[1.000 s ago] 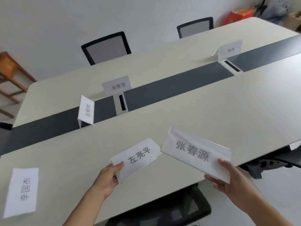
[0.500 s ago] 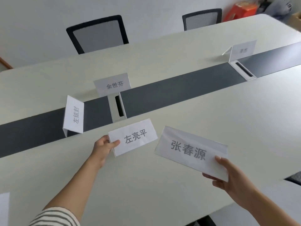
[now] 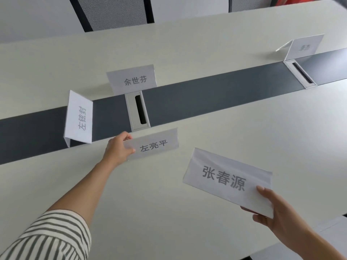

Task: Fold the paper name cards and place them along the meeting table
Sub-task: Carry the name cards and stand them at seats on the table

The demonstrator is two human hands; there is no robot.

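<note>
My left hand (image 3: 117, 148) pinches the left end of a folded white name card (image 3: 155, 144), which sits low over the cream meeting table (image 3: 234, 132) just in front of the dark centre strip. My right hand (image 3: 276, 209) grips the lower right corner of a larger folded name card (image 3: 225, 178), held above the near half of the table. Three folded cards stand along the strip: one turned sideways at the left (image 3: 79, 119), one behind the cable slot (image 3: 132, 79), one at the far right (image 3: 304, 46).
A dark grey strip (image 3: 216, 91) runs across the table with two metal cable slots (image 3: 138, 111) (image 3: 301, 73). Mesh office chairs (image 3: 112, 12) stand behind the far edge. The table's near edge curves at the lower right.
My left hand has carried its card forward, away from me, down to the table by the dark strip. The view has moved closer over the table. My right hand keeps its card.
</note>
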